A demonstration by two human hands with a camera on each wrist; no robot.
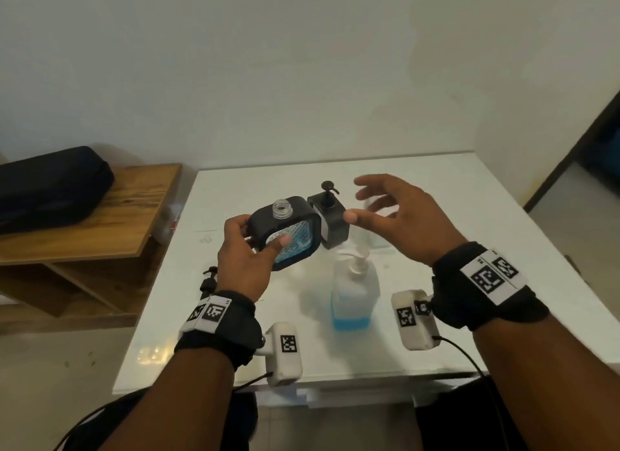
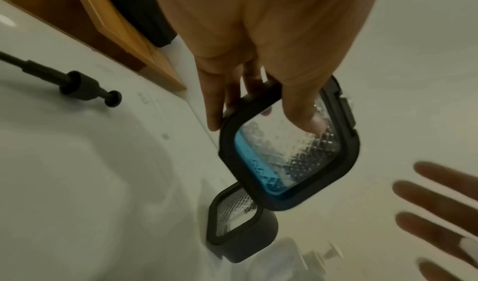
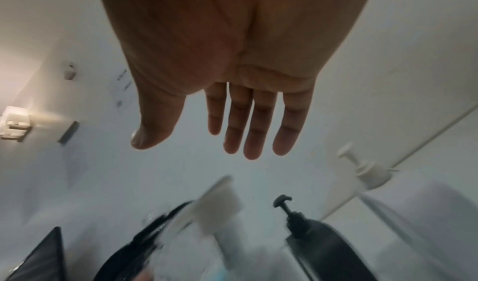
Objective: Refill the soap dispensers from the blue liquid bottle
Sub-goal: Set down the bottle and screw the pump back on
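Your left hand (image 1: pixel 246 259) grips the uncapped dispenser (image 1: pixel 285 232) tilted above the table (image 1: pixel 436 195), thumb pressed on its patterned window, presumably to check the low blue level. Your right hand (image 1: pixel 399 221) hovers empty, fingers spread, while the blue liquid bottle (image 1: pixel 354 294) stands upright near the front edge; the removed pump (image 2: pixel 85 88) lies at left.

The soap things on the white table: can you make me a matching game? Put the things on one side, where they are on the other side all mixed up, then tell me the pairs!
Things:
1. open dispenser
2. second dispenser
3. blue liquid bottle
4. loose black pump

Places or states:
A. stands on the table with its black pump on
B. lies flat on the table by itself
C. held tilted in the left hand, neck uncapped
D. stands nearest the person, white pump on, blue liquid at the bottom

Pairs: 1-C, 2-A, 3-D, 4-B
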